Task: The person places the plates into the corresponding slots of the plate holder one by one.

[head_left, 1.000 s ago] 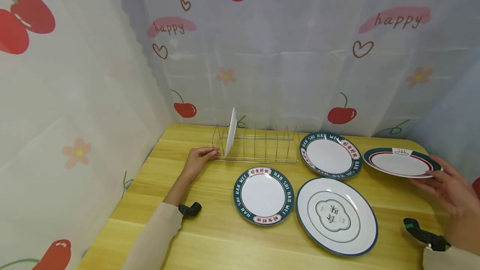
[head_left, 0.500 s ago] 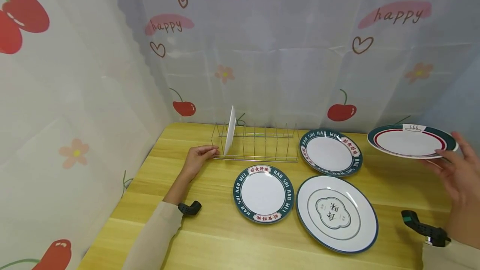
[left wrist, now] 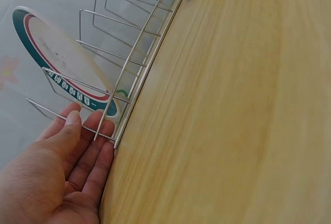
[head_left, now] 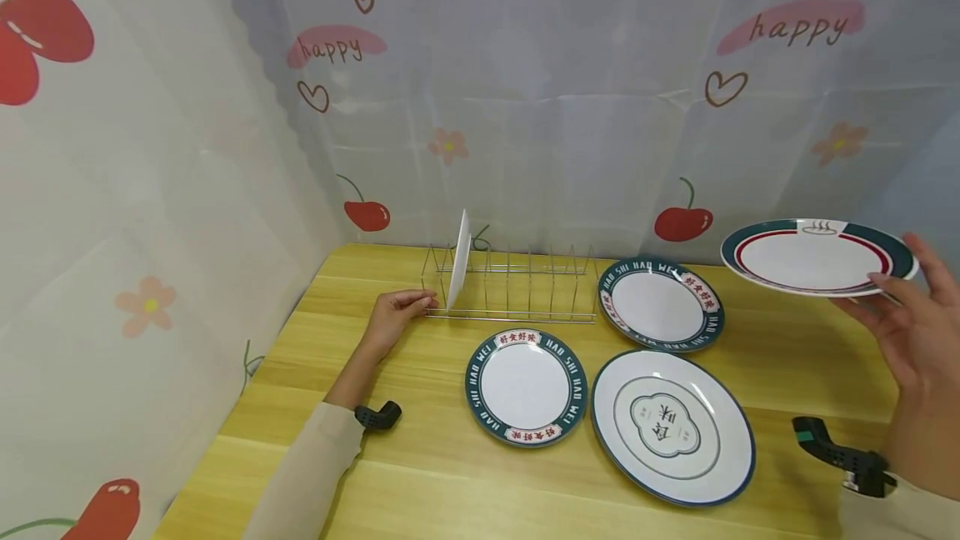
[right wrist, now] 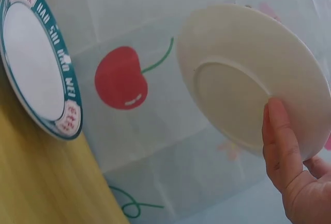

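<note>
At the far right, my right hand (head_left: 917, 327) holds a white plate (head_left: 810, 258) with a green rim band and a red ring, raised over the table and nearly level. Its thumb lies on the rim, and the right wrist view shows fingers under the pale underside (right wrist: 227, 43). My left hand (head_left: 393, 323) grips the left end of a wire dish rack (head_left: 525, 317), thumb and fingers about the end wire. One plate (left wrist: 62, 61) stands on edge in the rack close to that hand, leaning slightly.
Two green-rimmed plates lie on the wooden table (head_left: 420, 482): one in front of the rack (head_left: 527, 388), another right of it (head_left: 662, 304). A larger blue-rimmed plate (head_left: 672, 427) lies nearer me. A printed curtain (head_left: 555, 123) hangs behind.
My right hand has lifted the plate upward from just above the table, lately shifting it slightly left. My left hand has stayed at the rack's end.
</note>
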Demonstrator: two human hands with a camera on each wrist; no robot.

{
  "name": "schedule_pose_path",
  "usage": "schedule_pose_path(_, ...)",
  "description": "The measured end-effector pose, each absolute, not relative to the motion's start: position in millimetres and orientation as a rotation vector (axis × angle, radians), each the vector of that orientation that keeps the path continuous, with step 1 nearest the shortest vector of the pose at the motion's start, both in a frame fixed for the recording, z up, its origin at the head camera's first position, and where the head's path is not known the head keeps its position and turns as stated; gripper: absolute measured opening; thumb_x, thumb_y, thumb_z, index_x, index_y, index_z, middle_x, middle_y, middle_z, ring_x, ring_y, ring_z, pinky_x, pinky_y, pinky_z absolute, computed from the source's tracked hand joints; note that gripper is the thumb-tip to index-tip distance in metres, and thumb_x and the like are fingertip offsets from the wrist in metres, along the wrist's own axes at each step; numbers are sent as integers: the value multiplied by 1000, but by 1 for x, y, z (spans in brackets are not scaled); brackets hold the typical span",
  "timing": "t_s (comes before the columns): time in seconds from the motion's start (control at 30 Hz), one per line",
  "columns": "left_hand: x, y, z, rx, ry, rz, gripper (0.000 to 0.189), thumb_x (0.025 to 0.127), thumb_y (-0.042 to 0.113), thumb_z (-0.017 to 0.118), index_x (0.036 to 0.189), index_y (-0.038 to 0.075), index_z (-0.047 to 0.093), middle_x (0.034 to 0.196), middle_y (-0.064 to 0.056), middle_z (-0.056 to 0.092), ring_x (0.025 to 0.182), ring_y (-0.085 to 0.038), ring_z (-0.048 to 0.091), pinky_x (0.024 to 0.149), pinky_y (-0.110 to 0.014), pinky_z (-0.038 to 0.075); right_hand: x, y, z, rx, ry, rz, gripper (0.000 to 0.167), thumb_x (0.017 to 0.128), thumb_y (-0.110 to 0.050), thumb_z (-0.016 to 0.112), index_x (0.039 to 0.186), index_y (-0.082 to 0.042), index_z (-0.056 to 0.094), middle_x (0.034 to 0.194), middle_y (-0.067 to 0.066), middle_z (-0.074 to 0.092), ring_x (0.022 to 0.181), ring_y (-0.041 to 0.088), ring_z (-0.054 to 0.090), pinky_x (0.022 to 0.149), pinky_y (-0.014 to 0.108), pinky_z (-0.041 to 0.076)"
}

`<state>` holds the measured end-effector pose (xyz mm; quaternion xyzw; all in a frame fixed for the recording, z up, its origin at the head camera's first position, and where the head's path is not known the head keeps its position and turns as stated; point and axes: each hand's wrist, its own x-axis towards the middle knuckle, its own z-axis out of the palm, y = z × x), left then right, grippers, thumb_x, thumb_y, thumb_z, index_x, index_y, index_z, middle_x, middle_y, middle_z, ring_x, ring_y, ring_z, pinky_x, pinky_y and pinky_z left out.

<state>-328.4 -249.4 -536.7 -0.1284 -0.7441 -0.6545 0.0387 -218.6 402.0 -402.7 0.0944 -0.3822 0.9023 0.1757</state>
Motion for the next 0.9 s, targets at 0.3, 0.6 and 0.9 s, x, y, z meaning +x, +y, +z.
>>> schedule_pose_path(0.3,-328,-249,-535,-391,-2282,-2024,24,98,10,67,116,-5,74,106,-22,74,96,-16,74,84,-27,60,-214,381,-383,306,-1111,2552,64,99,17,45,155,-15,42,146,3,46,98,29,74,69,41,63)
schedule_pose_path(0.6,-328,-251,-538,-421,-2256,-2055,26,98,10,67,117,-7,72,105,-22,75,96,-17,74,85,-29,60,-212,357,-371,376,-1365,2499,64,102,11,46,158,-18,36,156,5,30,103,20,71,76,32,62)
schedule_pose_path(0.9,-329,-251,-537,-425,-2292,-2027,27,99,13,67,119,-3,73,108,-24,73,99,-19,74,85,-29,60,-215,330,-363,436,-1412,2515,64,102,12,45,159,-16,35,158,9,28,109,20,69,78,34,62)
